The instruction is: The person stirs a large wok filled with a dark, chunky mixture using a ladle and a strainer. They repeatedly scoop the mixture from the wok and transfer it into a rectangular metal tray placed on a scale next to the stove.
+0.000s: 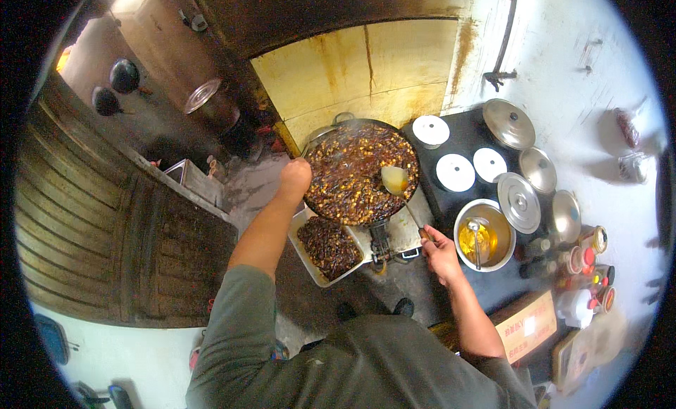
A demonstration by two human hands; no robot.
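A large dark wok [417, 184] holds a dark, oily mix with many light, nut-like pieces, and faint steam rises from it. At its left rim my left hand [296, 177] is closed around the handle of a metal utensil whose head lies near the wok's upper left edge. My right hand [441, 254] grips the wooden handle of a metal ladle [394, 180]; the ladle's bowl is over the right part of the mix. Just below the wok stands a rectangular pan [323, 283] filled with a similar dark mix.
Right of the wok, a dark counter [422, 168] bears white lidded pots [455, 173], several metal lids [518, 203] and a metal pot [458, 224] of yellow oil with a ladle inside. Jars [575, 260] and a cardboard box [528, 324] stand nearer. A wooden slatted surface [105, 224] is at left.
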